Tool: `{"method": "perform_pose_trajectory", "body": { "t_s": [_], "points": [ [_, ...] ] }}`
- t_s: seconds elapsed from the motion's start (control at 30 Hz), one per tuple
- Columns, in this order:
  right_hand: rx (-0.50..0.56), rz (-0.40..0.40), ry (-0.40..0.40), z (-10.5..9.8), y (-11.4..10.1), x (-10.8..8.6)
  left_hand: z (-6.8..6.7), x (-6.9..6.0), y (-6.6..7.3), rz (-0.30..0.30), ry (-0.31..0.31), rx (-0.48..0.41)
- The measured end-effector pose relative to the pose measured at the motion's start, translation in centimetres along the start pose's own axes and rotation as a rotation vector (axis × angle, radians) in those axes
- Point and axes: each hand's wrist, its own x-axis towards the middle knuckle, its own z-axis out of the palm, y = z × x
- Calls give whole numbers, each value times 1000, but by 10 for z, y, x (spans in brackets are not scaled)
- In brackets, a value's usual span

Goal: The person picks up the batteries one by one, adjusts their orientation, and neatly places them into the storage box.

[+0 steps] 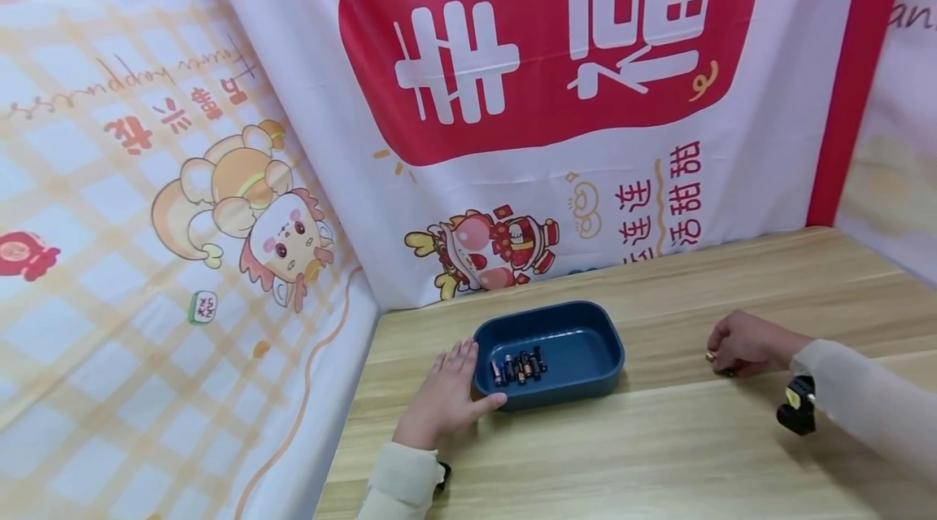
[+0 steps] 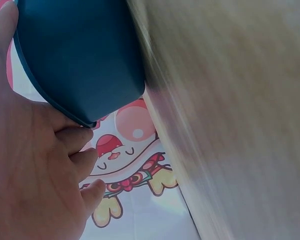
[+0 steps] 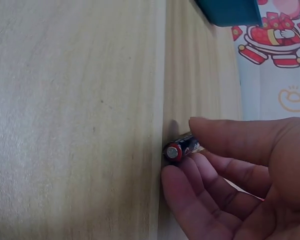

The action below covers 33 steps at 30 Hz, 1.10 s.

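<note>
A dark blue rectangular bin stands on the wooden table, with several small batteries lying together at its left end. My left hand rests against that end, fingers along the rim and thumb at the front side; the left wrist view shows it touching the bin's edge. To the right of the bin, my right hand is low over the table. Between its thumb and fingers it pinches a dark battery, whose silver end with a red ring faces the right wrist camera. Its far end is hidden by the fingers.
The wooden table meets a printed cloth behind the bin, and another patterned cloth closes off the left side. A seam runs along the table near the right hand. Black wrist devices sit on both sleeves.
</note>
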Motion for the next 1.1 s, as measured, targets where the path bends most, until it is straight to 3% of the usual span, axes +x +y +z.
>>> {"method": "perform_pose_trajectory", "body": {
  "t_s": [0.43, 0.77, 1.0, 1.1],
  "points": [
    [-86, -65, 53, 10, -3, -2, -1, -2, 0, 11, 12, -3],
    [-88, -75, 77, 18, -4, 1, 4, -4, 0, -6, -11, -16],
    [-150, -72, 67, 11, -8, 10, 3, -2, 0, -12, -7, -10],
    [-85, -78, 48, 11, -8, 13, 2, -2, 1, -9, -7, -13]
  ]
}}
